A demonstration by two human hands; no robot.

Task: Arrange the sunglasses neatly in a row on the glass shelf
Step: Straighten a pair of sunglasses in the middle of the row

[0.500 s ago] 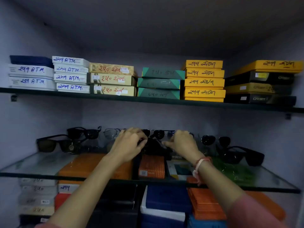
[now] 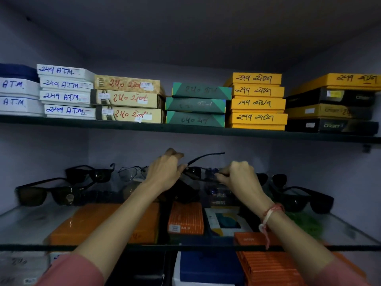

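Both hands hold one pair of dark sunglasses (image 2: 196, 171) a little above the middle of the glass shelf (image 2: 31, 221). My left hand (image 2: 165, 172) pinches its left end, and my right hand (image 2: 241, 176) grips its right end. One temple arm sticks up and to the right. On the shelf, dark sunglasses (image 2: 47, 193) lie at the far left, another dark pair (image 2: 92, 173) behind them, and clear wire-rimmed glasses (image 2: 132, 172) beside my left hand. Large black sunglasses (image 2: 303, 200) sit at the right, with a round-lensed pair (image 2: 272, 178) behind them.
An upper shelf (image 2: 185, 129) carries stacks of labelled boxes: white, beige, green, yellow and black. Under the glass, orange, blue and white boxes (image 2: 185, 218) show through. Pale walls close in on both sides.
Both hands have lifted the dark sunglasses up off the shelf, and one temple arm now stands unfolded, pointing up and right.
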